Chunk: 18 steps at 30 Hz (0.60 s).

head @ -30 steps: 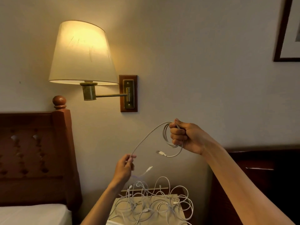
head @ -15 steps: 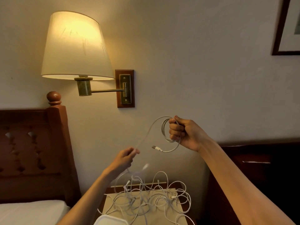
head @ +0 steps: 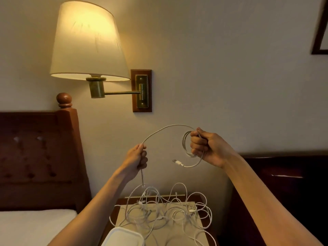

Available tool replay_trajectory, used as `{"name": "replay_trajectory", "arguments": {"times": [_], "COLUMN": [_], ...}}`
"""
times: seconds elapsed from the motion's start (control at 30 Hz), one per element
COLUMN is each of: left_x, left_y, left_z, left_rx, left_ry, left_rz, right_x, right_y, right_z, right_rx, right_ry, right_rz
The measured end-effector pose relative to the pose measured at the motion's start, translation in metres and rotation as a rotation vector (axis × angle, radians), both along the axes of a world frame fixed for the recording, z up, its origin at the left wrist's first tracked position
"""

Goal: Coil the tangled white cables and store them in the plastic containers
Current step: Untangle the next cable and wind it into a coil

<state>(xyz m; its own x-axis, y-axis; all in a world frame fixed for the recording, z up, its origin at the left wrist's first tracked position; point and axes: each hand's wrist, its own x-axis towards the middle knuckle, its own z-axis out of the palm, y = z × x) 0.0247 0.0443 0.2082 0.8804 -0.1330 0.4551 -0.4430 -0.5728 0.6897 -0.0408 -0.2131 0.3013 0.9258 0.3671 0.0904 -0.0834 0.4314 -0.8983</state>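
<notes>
My right hand grips a small coil of white cable in its fist, held up in front of the wall. A USB plug dangles from the coil's lower loop. The same cable arcs left to my left hand, which holds the strand between curled fingers; from there it drops toward the table. A tangle of white cables lies on the nightstand below. A white plastic container shows at the bottom edge, only partly in view.
A lit wall lamp on a brass arm hangs above left. A wooden headboard and white mattress are at left. Dark wooden furniture stands at right, and a picture frame hangs at top right.
My left hand has closed round the strand and risen, drawing the cable into a wider arc. The right hand keeps its coil. The camera tilted down, showing more of the container.
</notes>
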Motion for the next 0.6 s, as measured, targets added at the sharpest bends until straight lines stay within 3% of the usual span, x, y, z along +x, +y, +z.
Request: {"name": "replay_trajectory", "arguments": {"times": [0.2, 0.4, 0.5, 0.6], "left_x": [-0.001, -0.058, -0.089, -0.103], "left_y": [-0.008, -0.038, -0.058, -0.066], "left_z": [-0.001, 0.043, 0.073, 0.091], "left_rx": [0.155, 0.841, 0.843, 0.736], "left_ry": [0.09, 0.024, -0.076, -0.266], "left_rz": [0.151, -0.123, -0.358, -0.451], "right_x": [0.002, 0.0, -0.006, -0.012], "right_y": [-0.002, 0.005, 0.017, 0.024], "right_z": [0.001, 0.002, -0.001, -0.008], "right_rx": [0.044, -0.166, -0.314, -0.453], "right_ry": [-0.029, -0.193, -0.281, -0.351], "right_rz": [-0.026, -0.224, -0.301, -0.278]}}
